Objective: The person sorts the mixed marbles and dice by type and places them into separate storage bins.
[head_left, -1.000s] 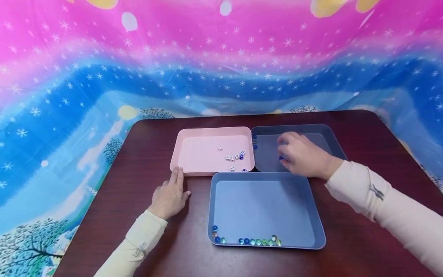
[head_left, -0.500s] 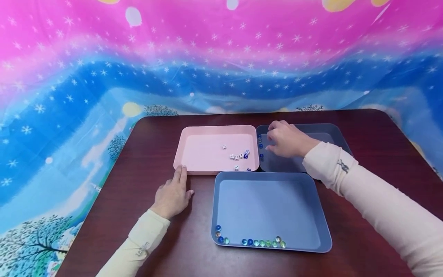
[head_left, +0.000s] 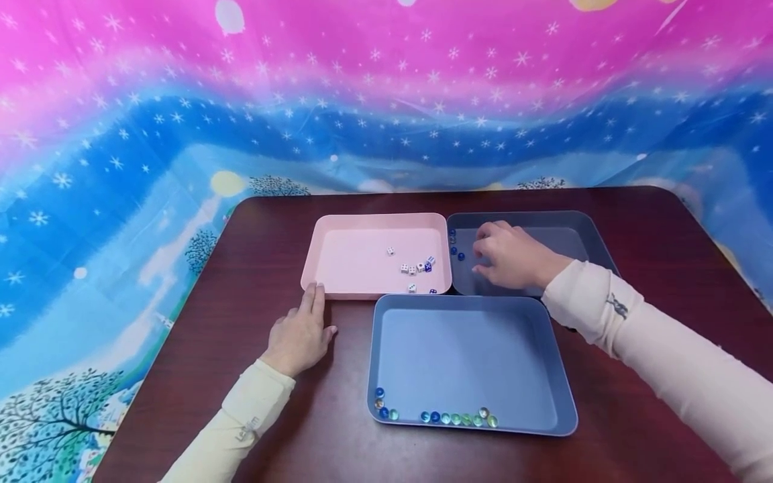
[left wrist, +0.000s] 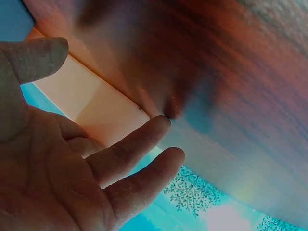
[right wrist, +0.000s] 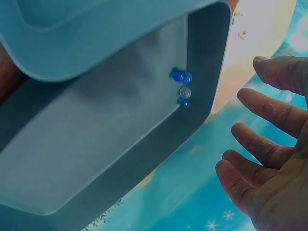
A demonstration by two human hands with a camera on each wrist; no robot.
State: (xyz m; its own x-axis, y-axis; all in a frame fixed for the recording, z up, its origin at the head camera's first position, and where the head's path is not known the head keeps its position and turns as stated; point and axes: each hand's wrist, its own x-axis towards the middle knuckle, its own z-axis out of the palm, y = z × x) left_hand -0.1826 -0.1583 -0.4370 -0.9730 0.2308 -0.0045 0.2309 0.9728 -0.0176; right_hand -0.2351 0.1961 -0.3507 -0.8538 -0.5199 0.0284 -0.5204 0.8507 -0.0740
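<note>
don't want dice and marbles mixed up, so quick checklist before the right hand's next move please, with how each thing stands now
1. Right hand free: ok, open with nothing seen in it.
2. Grey tray keeping its marbles in: ok, they sit inside, near its left wall.
3. Pink tray free of marbles: ok, only dice seen.
4. Blue tray cleared: not ok, more marbles lie along its near wall and near left corner.
5. Left hand steadying the pink tray firmly: cannot tell; its fingertips are at the near left corner.
</note>
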